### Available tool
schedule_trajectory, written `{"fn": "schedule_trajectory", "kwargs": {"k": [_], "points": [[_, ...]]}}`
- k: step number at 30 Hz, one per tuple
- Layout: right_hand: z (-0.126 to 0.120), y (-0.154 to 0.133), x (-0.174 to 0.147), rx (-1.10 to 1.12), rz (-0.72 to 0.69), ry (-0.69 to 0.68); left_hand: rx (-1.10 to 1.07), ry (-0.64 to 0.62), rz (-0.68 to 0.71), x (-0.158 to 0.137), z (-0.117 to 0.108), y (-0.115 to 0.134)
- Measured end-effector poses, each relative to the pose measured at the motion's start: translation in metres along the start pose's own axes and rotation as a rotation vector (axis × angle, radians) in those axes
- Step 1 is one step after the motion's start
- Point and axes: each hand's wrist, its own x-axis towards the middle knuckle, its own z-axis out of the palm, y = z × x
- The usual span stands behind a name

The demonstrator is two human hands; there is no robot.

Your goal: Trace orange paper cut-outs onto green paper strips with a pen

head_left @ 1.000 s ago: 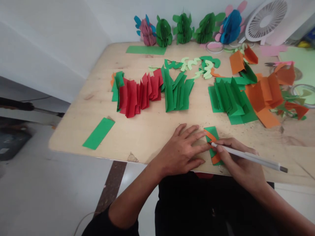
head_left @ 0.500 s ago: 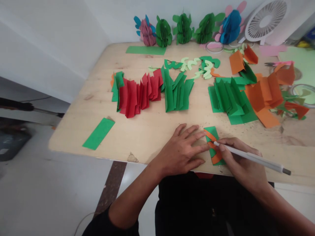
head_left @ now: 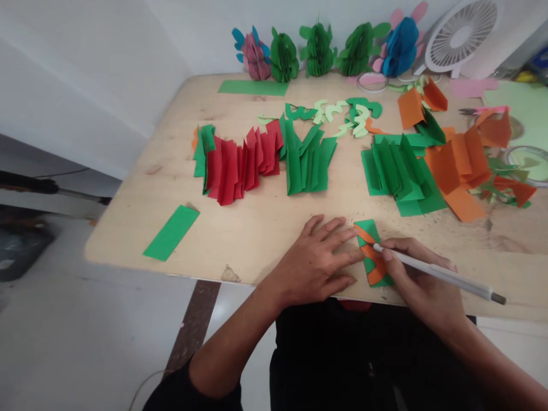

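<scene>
My right hand (head_left: 422, 279) grips a white pen (head_left: 436, 270), its tip on the edge of an orange paper cutout (head_left: 377, 273). That wavy cutout lies on a green paper strip (head_left: 366, 226) near the table's front edge. Flat on the table, my left hand (head_left: 323, 262) has its fingers spread, and the fingertips touch the left side of the cutout and strip. Beyond the hands stand folded green papers (head_left: 308, 162), with more green folded sheets (head_left: 398, 171) to their right.
Folded red papers (head_left: 244, 165) stand left of centre, and another green strip (head_left: 172, 233) lies at the left. Orange folded papers (head_left: 464, 162) are at the right. Paper figures (head_left: 319, 51) and a white fan (head_left: 462, 37) line the wall. Wavy scraps (head_left: 331, 109) lie mid-table.
The pen tip has shifted very slightly to the right and up along the orange cutout's edge. My left hand has stayed in place.
</scene>
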Motion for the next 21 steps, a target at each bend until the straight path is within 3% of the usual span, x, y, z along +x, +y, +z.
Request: {"fn": "schedule_trajectory", "kwargs": {"k": [10,21], "points": [[-0.005,-0.001,-0.007,0.057,-0.022,-0.007,0.002,0.004,0.001,0.0,0.0,0.0],[-0.006,0.014,-0.026,-0.074,-0.447,-0.004,0.011,0.015,0.001,0.0,0.004,0.001]]}}
